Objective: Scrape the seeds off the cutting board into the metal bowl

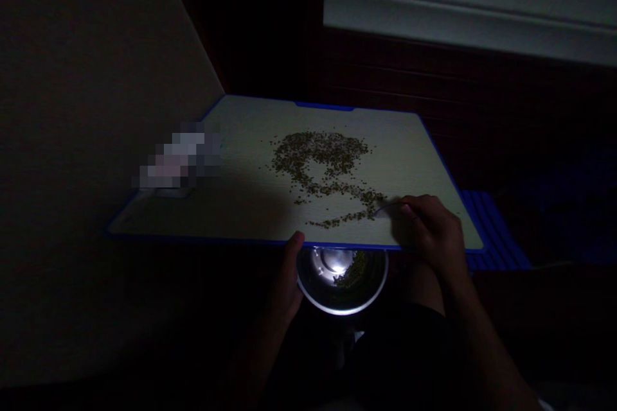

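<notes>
Small greenish beans (321,144) lie scattered over the pale tabletop (241,205) with its blue rim, thickest at the middle and trailing in thin lines toward the near edge. My right hand (438,231) is closed on a thin curved utensil (388,205), perhaps a spoon; its tip touches the beans at the right end of the near line. Just below the near edge is a shiny metal bowl (343,313) with some beans inside. My left hand (289,282) grips the bowl's left side, thumb up by the table edge, other fingers mostly hidden.
A blurred-out pale object (176,157) sits on the table's left side. To the left rises a plain wall (96,109). Blue striped material (496,225) shows beyond the right edge, and pale horizontal panels (463,0) stand behind. The room is very dark.
</notes>
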Action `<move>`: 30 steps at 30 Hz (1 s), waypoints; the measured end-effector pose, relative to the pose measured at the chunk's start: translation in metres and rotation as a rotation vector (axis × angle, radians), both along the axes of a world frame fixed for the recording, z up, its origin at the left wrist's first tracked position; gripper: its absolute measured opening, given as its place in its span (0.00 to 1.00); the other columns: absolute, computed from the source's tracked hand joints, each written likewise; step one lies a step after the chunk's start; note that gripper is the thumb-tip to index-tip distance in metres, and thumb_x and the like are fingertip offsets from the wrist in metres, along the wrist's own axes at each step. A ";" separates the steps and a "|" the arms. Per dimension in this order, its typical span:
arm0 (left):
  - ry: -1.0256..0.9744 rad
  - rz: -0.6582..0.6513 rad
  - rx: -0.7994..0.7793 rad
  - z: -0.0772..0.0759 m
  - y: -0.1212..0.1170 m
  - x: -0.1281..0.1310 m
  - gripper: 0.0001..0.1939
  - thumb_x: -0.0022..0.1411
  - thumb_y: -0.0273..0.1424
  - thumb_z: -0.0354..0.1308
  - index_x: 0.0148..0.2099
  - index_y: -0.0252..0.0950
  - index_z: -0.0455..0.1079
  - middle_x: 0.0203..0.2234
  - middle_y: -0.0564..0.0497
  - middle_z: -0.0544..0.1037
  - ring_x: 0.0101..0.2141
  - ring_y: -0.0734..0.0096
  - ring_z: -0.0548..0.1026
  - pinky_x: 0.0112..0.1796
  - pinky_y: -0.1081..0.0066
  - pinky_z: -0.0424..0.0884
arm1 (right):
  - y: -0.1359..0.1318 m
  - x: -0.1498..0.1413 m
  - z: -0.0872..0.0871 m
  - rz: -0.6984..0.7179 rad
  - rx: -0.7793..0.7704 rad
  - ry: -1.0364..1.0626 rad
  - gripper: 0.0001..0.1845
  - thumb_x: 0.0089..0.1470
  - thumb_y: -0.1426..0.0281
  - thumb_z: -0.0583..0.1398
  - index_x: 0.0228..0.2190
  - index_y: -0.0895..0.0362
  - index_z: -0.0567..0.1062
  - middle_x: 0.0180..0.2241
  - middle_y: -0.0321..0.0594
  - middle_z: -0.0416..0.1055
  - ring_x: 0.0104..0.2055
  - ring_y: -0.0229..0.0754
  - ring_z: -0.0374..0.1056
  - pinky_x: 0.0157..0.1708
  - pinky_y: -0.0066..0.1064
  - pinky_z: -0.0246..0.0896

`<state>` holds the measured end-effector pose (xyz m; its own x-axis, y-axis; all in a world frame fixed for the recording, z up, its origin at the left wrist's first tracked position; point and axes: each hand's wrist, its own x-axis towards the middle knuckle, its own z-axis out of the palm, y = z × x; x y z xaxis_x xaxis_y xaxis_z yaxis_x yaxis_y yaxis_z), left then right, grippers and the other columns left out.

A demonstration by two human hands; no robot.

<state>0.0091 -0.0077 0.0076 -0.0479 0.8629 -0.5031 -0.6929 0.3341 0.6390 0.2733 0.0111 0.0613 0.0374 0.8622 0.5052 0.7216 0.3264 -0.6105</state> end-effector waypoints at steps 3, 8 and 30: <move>0.005 -0.006 -0.003 -0.001 0.000 0.000 0.33 0.63 0.43 0.68 0.65 0.34 0.71 0.56 0.41 0.82 0.64 0.50 0.72 0.64 0.58 0.68 | -0.002 -0.001 0.000 0.011 0.009 0.006 0.09 0.66 0.64 0.60 0.41 0.49 0.82 0.37 0.40 0.81 0.41 0.48 0.74 0.43 0.43 0.67; 0.005 0.004 -0.014 -0.003 0.000 0.000 0.32 0.62 0.43 0.68 0.64 0.34 0.72 0.53 0.42 0.84 0.63 0.52 0.73 0.63 0.60 0.69 | -0.005 0.000 0.000 0.010 0.003 0.015 0.09 0.66 0.64 0.60 0.41 0.48 0.82 0.37 0.40 0.81 0.41 0.48 0.74 0.42 0.43 0.67; 0.017 0.005 -0.002 -0.008 0.000 -0.001 0.29 0.63 0.44 0.68 0.64 0.38 0.74 0.55 0.46 0.83 0.64 0.50 0.72 0.66 0.56 0.64 | -0.015 -0.003 0.002 0.089 -0.048 0.049 0.09 0.65 0.64 0.61 0.39 0.51 0.83 0.38 0.41 0.82 0.44 0.50 0.76 0.46 0.45 0.70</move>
<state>0.0084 -0.0073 -0.0007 -0.0610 0.8615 -0.5041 -0.6837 0.3319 0.6499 0.2704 -0.0041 0.0633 -0.0167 0.8864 0.4626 0.6596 0.3574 -0.6612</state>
